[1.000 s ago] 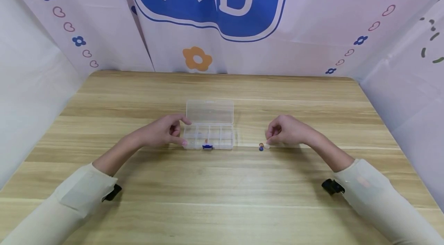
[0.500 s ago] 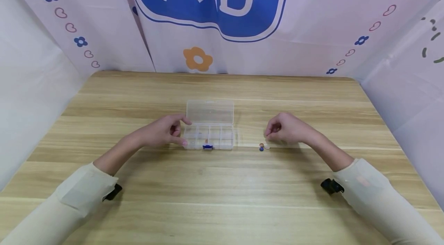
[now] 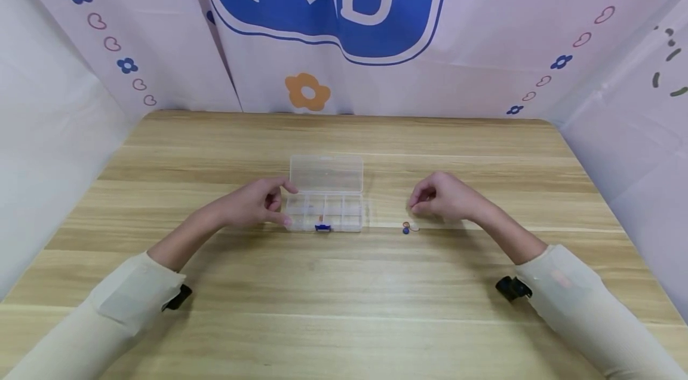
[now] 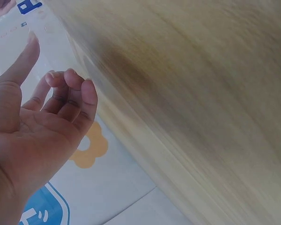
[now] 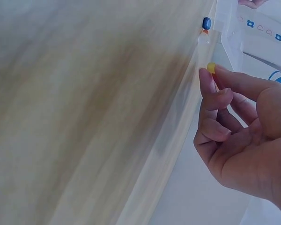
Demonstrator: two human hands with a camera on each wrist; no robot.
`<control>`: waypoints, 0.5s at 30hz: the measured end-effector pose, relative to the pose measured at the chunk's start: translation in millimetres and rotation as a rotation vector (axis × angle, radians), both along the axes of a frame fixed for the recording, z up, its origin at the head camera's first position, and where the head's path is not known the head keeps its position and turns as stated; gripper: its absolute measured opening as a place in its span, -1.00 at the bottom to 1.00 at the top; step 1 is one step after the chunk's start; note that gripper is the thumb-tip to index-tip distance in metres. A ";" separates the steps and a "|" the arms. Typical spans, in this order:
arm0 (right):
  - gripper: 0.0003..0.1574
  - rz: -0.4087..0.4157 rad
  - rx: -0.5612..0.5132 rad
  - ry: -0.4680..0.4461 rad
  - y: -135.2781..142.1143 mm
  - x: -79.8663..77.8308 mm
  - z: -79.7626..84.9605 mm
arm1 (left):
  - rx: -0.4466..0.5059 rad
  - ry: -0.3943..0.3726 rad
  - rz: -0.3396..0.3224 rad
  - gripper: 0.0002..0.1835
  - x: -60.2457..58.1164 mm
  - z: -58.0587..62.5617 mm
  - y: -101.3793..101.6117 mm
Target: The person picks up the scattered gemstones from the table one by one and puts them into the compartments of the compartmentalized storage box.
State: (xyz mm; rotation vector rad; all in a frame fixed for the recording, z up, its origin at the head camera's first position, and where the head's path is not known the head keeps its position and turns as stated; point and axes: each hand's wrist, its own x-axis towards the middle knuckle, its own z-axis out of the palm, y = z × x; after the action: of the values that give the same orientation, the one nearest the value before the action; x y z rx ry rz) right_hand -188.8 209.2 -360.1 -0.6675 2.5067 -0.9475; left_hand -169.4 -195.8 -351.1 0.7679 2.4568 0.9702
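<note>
Toward twelve o'clock the right hand (image 3: pixel 443 198) has edged away, pinching one yellow bead (image 5: pixel 211 68). From it, one box (image 3: pixel 344 228) lies at nine o'clock, long axis running nine to three, nearer the left hand (image 3: pixel 249 204), whose spread thumb and forefinger touch its nine o'clock end. At six from the bead lie one blue bead (image 5: pixel 206 23), one reddish piece (image 3: pixel 406 224), one clear piece (image 5: pixel 203 39).

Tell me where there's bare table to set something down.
Widest: the table on the near side of the clear box, between the sleeves. Another strip runs between the open lid and the backdrop. A smaller gap separates the box from the small pieces. Crowded: the box's left end, at the left hand, and around those pieces, near the right hand.
</note>
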 end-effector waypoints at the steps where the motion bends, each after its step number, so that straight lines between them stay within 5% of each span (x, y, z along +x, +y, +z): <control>1: -0.93 -0.003 0.000 -0.002 -0.3 0.0 0.1 | 0.001 0.000 0.001 -0.40 -0.2 -0.2 0.2; 15: -0.95 -0.005 -0.054 0.021 -11.5 -1.8 4.9 | 0.017 -0.008 0.000 -0.40 -1.6 -1.7 -0.2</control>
State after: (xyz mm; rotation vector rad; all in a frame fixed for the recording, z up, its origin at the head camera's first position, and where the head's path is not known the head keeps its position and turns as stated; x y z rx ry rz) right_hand -190.6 197.7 -355.3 -0.6916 2.5103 -1.0184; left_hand -171.1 -196.0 -352.8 0.7676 2.4445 0.9932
